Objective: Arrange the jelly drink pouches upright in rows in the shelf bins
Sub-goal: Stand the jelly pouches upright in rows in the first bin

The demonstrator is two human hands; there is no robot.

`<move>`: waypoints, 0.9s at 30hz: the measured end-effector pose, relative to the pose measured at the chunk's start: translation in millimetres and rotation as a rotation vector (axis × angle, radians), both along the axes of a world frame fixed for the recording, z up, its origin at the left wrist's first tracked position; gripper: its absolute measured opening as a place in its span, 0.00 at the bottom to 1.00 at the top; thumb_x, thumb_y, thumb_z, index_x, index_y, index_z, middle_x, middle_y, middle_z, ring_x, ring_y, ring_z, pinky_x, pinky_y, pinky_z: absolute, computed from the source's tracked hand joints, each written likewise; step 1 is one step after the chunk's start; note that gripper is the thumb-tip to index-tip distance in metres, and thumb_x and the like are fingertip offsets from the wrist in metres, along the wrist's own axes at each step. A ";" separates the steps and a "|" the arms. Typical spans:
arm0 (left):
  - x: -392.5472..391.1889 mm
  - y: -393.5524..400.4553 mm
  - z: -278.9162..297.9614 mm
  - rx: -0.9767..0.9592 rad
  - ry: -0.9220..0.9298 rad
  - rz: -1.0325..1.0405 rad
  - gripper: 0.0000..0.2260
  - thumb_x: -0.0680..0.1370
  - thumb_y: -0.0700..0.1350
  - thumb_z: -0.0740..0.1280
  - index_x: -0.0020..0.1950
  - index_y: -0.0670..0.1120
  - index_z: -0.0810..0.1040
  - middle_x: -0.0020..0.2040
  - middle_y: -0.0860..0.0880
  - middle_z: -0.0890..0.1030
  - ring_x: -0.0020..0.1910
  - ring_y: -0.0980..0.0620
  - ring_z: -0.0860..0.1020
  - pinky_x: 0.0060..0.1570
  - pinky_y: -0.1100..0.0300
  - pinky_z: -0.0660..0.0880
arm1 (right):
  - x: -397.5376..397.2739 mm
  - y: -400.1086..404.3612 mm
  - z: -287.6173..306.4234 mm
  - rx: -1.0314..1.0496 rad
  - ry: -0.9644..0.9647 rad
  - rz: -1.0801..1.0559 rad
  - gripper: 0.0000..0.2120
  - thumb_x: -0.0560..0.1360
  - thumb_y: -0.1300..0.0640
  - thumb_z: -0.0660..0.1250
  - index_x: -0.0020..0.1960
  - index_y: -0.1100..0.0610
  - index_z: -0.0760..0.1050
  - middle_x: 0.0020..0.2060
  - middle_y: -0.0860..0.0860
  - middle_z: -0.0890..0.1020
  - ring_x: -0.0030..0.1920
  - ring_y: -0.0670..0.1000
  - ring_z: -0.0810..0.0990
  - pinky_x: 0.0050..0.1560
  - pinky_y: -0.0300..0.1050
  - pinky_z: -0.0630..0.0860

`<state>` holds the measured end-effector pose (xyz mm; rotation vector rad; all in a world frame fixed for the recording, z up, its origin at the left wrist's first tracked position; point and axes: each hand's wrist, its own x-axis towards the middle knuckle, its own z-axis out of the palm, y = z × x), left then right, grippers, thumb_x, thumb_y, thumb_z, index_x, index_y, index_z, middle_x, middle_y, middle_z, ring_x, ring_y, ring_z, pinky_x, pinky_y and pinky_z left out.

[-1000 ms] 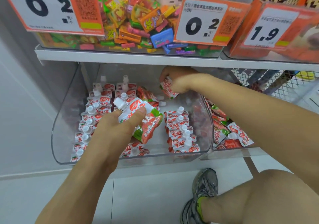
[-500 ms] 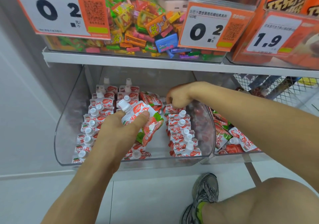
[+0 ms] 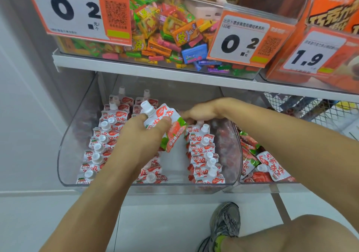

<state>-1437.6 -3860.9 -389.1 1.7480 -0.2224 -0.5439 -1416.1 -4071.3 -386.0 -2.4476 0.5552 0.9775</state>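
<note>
Head view: left hand (image 3: pixel 143 135) curled round a strawberry jelly drink pouch (image 3: pixel 165 123), held tilted above the clear shelf bin (image 3: pixel 64 154). Right hand (image 3: pixel 202 111) reaching down at the back of the right-hand pouch row (image 3: pixel 204 154), fingertips on a cap; grip unclear. More upright pouches in the left row (image 3: pixel 101 143).

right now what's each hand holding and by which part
The left hand grips a jelly pouch round its upper body, below the cap. The right hand rests on the right row; its grip cannot be told.
</note>
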 end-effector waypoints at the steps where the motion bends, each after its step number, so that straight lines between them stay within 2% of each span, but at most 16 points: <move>1: 2.1 -3.5 -0.3 0.007 -0.031 -0.015 0.09 0.78 0.53 0.67 0.52 0.49 0.78 0.39 0.56 0.83 0.37 0.60 0.82 0.35 0.66 0.76 | -1.2 -1.1 0.6 -0.075 -0.018 0.030 0.23 0.84 0.44 0.54 0.64 0.59 0.76 0.54 0.53 0.80 0.51 0.54 0.78 0.46 0.43 0.75; 3: 3.9 -10.5 1.2 0.057 -0.109 -0.035 0.04 0.78 0.51 0.67 0.49 0.53 0.75 0.37 0.61 0.76 0.31 0.68 0.76 0.27 0.76 0.69 | -1.6 -6.2 1.2 -0.252 -0.065 0.187 0.15 0.82 0.51 0.59 0.60 0.59 0.77 0.51 0.54 0.79 0.50 0.55 0.77 0.44 0.45 0.73; 5: 5.5 -19.4 1.2 0.152 -0.247 -0.064 0.09 0.77 0.52 0.69 0.53 0.50 0.78 0.40 0.58 0.77 0.33 0.67 0.74 0.30 0.74 0.70 | -3.4 -12.7 2.0 -0.273 -0.220 0.287 0.07 0.80 0.59 0.62 0.53 0.55 0.78 0.48 0.51 0.80 0.49 0.53 0.78 0.42 0.40 0.72; 7: 4.7 -27.1 0.7 0.224 -0.373 -0.064 0.16 0.74 0.55 0.71 0.54 0.46 0.80 0.41 0.53 0.81 0.37 0.58 0.79 0.35 0.62 0.73 | -6.8 -20.6 8.1 -0.099 -0.427 0.205 0.15 0.75 0.69 0.63 0.54 0.54 0.80 0.47 0.48 0.81 0.49 0.50 0.79 0.40 0.32 0.72; 8: 4.2 -30.5 -0.6 0.246 -0.415 -0.050 0.16 0.73 0.56 0.72 0.54 0.46 0.81 0.39 0.53 0.81 0.37 0.54 0.79 0.37 0.61 0.73 | -10.5 -23.8 14.1 0.042 -0.469 0.142 0.20 0.72 0.74 0.62 0.57 0.55 0.79 0.49 0.49 0.81 0.51 0.49 0.80 0.42 0.30 0.73; 9: 3.0 -33.8 -1.8 0.262 -0.447 -0.042 0.16 0.72 0.56 0.73 0.53 0.46 0.81 0.38 0.53 0.79 0.37 0.54 0.78 0.37 0.60 0.72 | -15.5 -27.2 19.4 0.228 -0.460 0.097 0.25 0.69 0.77 0.61 0.60 0.56 0.77 0.53 0.50 0.82 0.54 0.49 0.80 0.48 0.32 0.75; 10: 1.7 -36.8 -2.3 0.272 -0.472 -0.041 0.17 0.71 0.56 0.74 0.53 0.47 0.81 0.37 0.54 0.78 0.36 0.54 0.77 0.37 0.61 0.72 | -20.2 -30.6 21.9 0.404 -0.435 0.083 0.29 0.67 0.78 0.62 0.62 0.56 0.75 0.58 0.53 0.81 0.58 0.50 0.81 0.54 0.38 0.76; 12: 1.1 -40.9 -4.1 0.276 -0.499 -0.048 0.19 0.69 0.57 0.75 0.54 0.47 0.80 0.37 0.54 0.79 0.36 0.56 0.77 0.34 0.61 0.72 | -27.2 -33.1 22.9 0.556 -0.364 0.141 0.31 0.68 0.76 0.68 0.66 0.54 0.73 0.65 0.56 0.79 0.64 0.53 0.79 0.63 0.48 0.76; 14: 3.7 -45.3 -8.1 0.263 -0.508 -0.038 0.19 0.69 0.58 0.75 0.52 0.47 0.79 0.38 0.53 0.80 0.36 0.57 0.77 0.31 0.65 0.69 | -31.1 -33.2 20.1 0.494 -0.349 0.199 0.23 0.70 0.71 0.74 0.62 0.56 0.76 0.60 0.55 0.82 0.61 0.53 0.81 0.64 0.50 0.76; 17: 3.7 -52.4 -12.9 0.229 -0.503 -0.019 0.17 0.72 0.57 0.72 0.52 0.47 0.76 0.38 0.54 0.77 0.36 0.59 0.75 0.30 0.67 0.66 | -31.3 -33.1 17.0 0.286 -0.441 0.245 0.07 0.72 0.57 0.76 0.48 0.52 0.80 0.41 0.42 0.86 0.42 0.43 0.83 0.48 0.39 0.79; 18: 2.3 -54.8 -14.6 0.207 -0.489 -0.003 0.18 0.74 0.57 0.70 0.55 0.46 0.74 0.42 0.53 0.77 0.40 0.56 0.75 0.33 0.65 0.68 | -31.3 -32.0 16.8 0.201 -0.496 0.251 0.06 0.73 0.52 0.75 0.46 0.50 0.79 0.38 0.40 0.85 0.38 0.41 0.81 0.45 0.38 0.77; 20: -1.7 -59.7 -20.0 0.207 -0.491 0.040 0.21 0.76 0.55 0.68 0.61 0.43 0.70 0.52 0.49 0.74 0.48 0.52 0.73 0.42 0.63 0.68 | -28.6 -33.4 12.7 0.113 -0.584 0.190 0.14 0.74 0.46 0.73 0.53 0.52 0.79 0.46 0.44 0.85 0.45 0.44 0.83 0.52 0.46 0.80; 22: -10.8 -64.9 -24.8 0.205 -0.487 0.028 0.21 0.77 0.54 0.66 0.63 0.42 0.68 0.56 0.48 0.70 0.52 0.51 0.71 0.47 0.62 0.67 | -24.5 -33.5 8.0 0.192 -0.518 -0.010 0.20 0.76 0.45 0.71 0.62 0.55 0.77 0.57 0.50 0.83 0.51 0.52 0.85 0.62 0.55 0.77; 23: -16.2 -68.6 -27.9 0.198 -0.458 -0.020 0.21 0.78 0.54 0.65 0.64 0.42 0.68 0.58 0.47 0.71 0.55 0.49 0.72 0.50 0.60 0.68 | -22.6 -31.5 6.5 0.197 -0.433 -0.084 0.20 0.78 0.44 0.68 0.65 0.53 0.76 0.61 0.49 0.81 0.51 0.54 0.85 0.66 0.55 0.74; 25: -28.6 -75.8 -33.4 0.231 -0.361 -0.188 0.23 0.78 0.56 0.63 0.68 0.45 0.67 0.65 0.46 0.70 0.62 0.46 0.72 0.57 0.56 0.68 | -17.2 -28.4 5.8 0.038 -0.350 -0.074 0.20 0.80 0.42 0.63 0.69 0.48 0.72 0.66 0.49 0.76 0.51 0.53 0.85 0.68 0.52 0.71; 27: -39.6 -80.5 -42.1 0.285 -0.331 -0.342 0.27 0.78 0.57 0.63 0.73 0.48 0.64 0.71 0.46 0.65 0.67 0.46 0.69 0.63 0.56 0.66 | -12.2 -25.5 5.8 -0.173 -0.479 -0.004 0.22 0.78 0.44 0.68 0.68 0.51 0.71 0.66 0.52 0.76 0.56 0.55 0.82 0.63 0.48 0.74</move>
